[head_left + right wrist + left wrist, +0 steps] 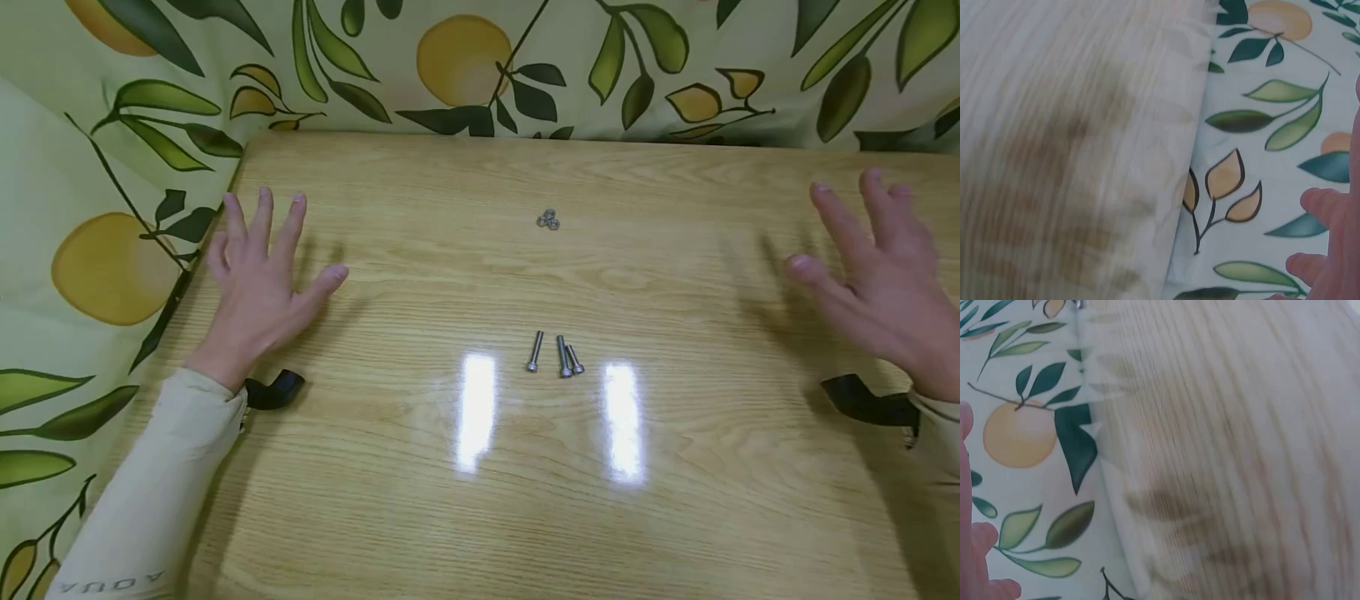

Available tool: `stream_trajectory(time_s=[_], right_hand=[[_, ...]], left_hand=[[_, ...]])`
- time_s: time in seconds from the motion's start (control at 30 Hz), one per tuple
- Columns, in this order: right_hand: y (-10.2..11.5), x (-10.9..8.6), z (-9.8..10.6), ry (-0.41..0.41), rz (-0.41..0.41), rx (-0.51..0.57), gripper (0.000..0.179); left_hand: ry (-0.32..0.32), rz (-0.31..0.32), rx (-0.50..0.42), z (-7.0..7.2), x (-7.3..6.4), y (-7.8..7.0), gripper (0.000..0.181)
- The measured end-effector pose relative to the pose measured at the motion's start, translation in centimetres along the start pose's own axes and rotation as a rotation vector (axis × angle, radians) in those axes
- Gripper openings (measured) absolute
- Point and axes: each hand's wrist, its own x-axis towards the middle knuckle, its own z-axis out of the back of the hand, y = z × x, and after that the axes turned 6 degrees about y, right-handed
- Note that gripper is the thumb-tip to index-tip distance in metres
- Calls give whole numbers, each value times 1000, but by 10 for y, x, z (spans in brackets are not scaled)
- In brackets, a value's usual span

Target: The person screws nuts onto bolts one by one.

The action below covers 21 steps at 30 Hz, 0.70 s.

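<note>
Three bolts (555, 355) lie near the middle of the tabletop (360, 467), heads toward the person; the leftmost is slightly apart, while the other two lie close together, whether touching I cannot tell. Beyond the bolts, three nuts (549, 220) sit in a tight cluster. The left hand (255, 283) is well left of the bolts, its grip apart with fingers and thumb spread. The right hand (885, 275) is well to their right, its grip likewise apart, thumb and fingers spread. Shadows beside both suggest they are held above the wood.

Only the head view shows the bolts and nuts. The two wrist views instead show streaked wood meeting the printed cloth (465, 62), with some fingertips at the frame's side and the cloth's leaves mirrored on the surface; which edge each shows I cannot tell.

In the head view, the far edge runs beyond the bolts and nuts along the cloth, and the left edge passes just beyond the left hand. Wide stretches of wood separate the bolts from either hand. Two bright reflections (476, 412) flank the space nearer the person than the bolts.

Left of and nearer than the bolts, the pale sleeve (142, 483) carries upside-down lettering (112, 583) that seems to read "AQUA".
</note>
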Motion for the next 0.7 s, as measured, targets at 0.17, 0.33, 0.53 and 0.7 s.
stream_trajectory(time_s=[0.17,0.33,0.53,0.7], right_hand=[[10,4,-9,-10,63,18,71],[21,7,-19,-23,108,36,75],[35,10,-29,-33,168,69,78],[50,11,-35,91,84,141,81]], left_hand=[[-3,-30,8,-6,3,-11,85],[-9,-57,-12,-12,8,-23,87],[-21,-99,-58,-19,14,-36,87],[-46,-132,-86,-25,21,-46,85]])
